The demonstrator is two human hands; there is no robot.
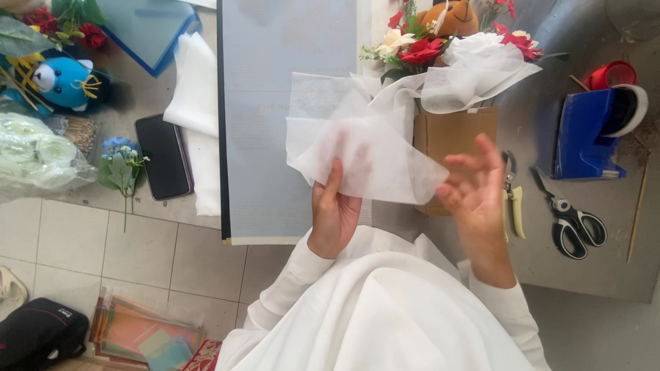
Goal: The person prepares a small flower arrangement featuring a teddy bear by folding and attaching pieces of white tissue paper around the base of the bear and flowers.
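Far left: blue plush toy (64, 81), bag of white artificial roses (31, 154) just near of it, small blue flower sprig (122, 168), then a black phone (163, 156) face up on the worktop (591, 227). Folded white fabric (198, 117) lies just right of the phone, touching the edge of a large grey cutting mat (275, 124). Centre: left hand (335, 213) grips the near edge of a sheer white non-woven sheet (361, 148), thumb on top, fingers behind it. Sheet is held up over the mat, its far-right end bunched against a bouquet of red and white flowers (426, 48) sitting in a brown paper box (454, 137). Right hand (474, 189) is open, fingers spread, fingertips at the sheet's right corner; can't tell if it's actually pinching. Right of that: pruning shears (512, 199), black scissors (574, 223), blue tape dispenser (591, 130) far right.
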